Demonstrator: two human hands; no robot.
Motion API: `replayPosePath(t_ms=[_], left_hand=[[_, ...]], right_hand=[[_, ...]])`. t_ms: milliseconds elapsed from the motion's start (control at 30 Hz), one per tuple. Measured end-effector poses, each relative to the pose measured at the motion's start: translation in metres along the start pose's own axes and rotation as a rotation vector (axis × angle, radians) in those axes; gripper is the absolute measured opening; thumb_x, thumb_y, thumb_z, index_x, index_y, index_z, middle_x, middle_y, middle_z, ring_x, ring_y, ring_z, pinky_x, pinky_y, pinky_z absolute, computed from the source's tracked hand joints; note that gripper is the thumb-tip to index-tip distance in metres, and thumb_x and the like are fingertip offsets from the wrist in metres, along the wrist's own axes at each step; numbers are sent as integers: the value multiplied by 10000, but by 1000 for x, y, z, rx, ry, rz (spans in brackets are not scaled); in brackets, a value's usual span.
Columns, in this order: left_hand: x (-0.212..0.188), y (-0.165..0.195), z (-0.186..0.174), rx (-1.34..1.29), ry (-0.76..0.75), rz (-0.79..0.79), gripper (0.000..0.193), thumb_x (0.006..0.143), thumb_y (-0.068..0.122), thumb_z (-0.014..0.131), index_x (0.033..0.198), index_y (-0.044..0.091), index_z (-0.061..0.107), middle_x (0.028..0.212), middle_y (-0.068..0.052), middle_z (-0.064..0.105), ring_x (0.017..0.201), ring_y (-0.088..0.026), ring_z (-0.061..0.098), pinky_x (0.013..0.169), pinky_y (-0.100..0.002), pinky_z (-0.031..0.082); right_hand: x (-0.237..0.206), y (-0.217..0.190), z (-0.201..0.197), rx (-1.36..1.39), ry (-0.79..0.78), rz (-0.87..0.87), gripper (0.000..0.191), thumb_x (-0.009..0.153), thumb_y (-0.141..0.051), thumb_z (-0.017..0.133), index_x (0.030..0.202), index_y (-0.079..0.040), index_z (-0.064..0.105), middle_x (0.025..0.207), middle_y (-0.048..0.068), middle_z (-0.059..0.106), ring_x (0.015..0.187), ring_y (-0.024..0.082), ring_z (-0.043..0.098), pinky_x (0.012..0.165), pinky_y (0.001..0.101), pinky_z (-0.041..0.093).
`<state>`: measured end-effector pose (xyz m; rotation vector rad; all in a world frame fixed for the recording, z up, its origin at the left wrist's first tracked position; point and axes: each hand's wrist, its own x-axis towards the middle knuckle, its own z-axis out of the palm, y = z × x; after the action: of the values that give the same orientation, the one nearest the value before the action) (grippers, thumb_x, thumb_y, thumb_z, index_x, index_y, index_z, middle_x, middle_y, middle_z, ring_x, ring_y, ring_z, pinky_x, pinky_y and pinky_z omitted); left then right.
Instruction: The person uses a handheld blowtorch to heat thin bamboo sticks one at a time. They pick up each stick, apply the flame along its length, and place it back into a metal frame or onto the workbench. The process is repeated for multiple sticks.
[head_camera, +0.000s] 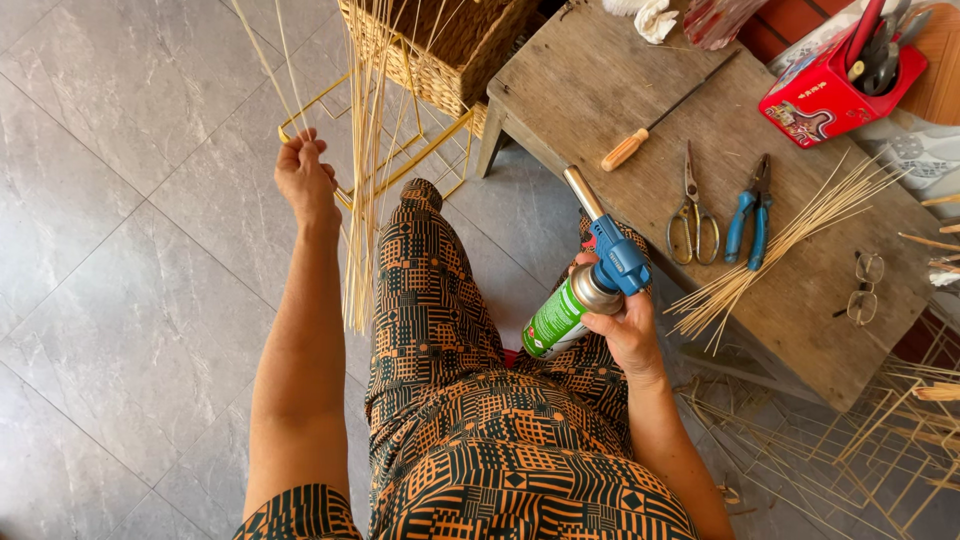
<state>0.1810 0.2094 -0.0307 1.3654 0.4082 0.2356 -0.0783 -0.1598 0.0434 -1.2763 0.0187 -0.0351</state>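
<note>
A: Entry, largest first. Grey tiled floor (110, 300); the person sits above it in a black-and-orange patterned garment (480, 440), knees toward the weathered wooden bench (590, 80).

B: Bench contents?

A: A loose fan of thin pale bamboo strips (790, 235) lying across it and overhanging the near edge; steel scissors (692, 212) and blue-handled pliers (751, 212) side by side; a wooden-handled screwdriver (660, 120); wire-rimmed glasses (862, 287); a red tool holder (825, 85) at the far corner. All within the right arm's reach, which probably explains the layout.

B: Behind the knees?

A: A woven wicker basket (450, 50) on a thin yellow wire frame (400, 150). More bamboo lattice lies on the floor at right.

B: Hands?

A: Left hand (305, 175) raised, fingers closed in a pinch on a long bundle of bamboo strips (362, 200); held high, the strips hang straight and separate. Right hand (622, 325) wrapped tight around a green gas canister with blue torch head (585, 275), its metal nozzle angled up and away from the body, near the hanging strips. No flame visible.
</note>
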Motion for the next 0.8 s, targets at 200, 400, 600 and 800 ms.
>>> replayPosePath(t_ms=[200,400,600,800], left_hand=[[-4,17,6,180,-113,205,235,1081,118,588,1229,45,755,834,1,688,681,-1,546,628,-184,437],[-81,57,18,191,-336,115,192,1032,130,629,1175,43,724,707,48,625,605,-14,476,540,-193,336],[-144,77,22,156,-500,40,143,1008,111,665,1112,37,730,694,82,552,626,-8,528,561,-187,400],[-167,80,23,197,-559,36,117,998,108,685,1083,36,720,693,79,519,625,-11,490,568,-185,397]], right_hand=[[-1,-4,3,1,6,5,767,773,-57,729,1487,-3,454,1433,150,579,1324,264,589,1180,446,455],[-6,-24,2,-43,2,-4,767,773,-48,726,1485,14,448,1453,156,573,1334,260,583,1178,434,448],[-12,-46,4,-65,-100,-70,727,797,-53,733,1476,36,488,1472,160,572,1346,262,594,1195,438,464],[-20,-58,14,-19,-200,-6,782,770,-66,776,1479,35,464,1461,183,576,1331,274,595,1175,451,469]])
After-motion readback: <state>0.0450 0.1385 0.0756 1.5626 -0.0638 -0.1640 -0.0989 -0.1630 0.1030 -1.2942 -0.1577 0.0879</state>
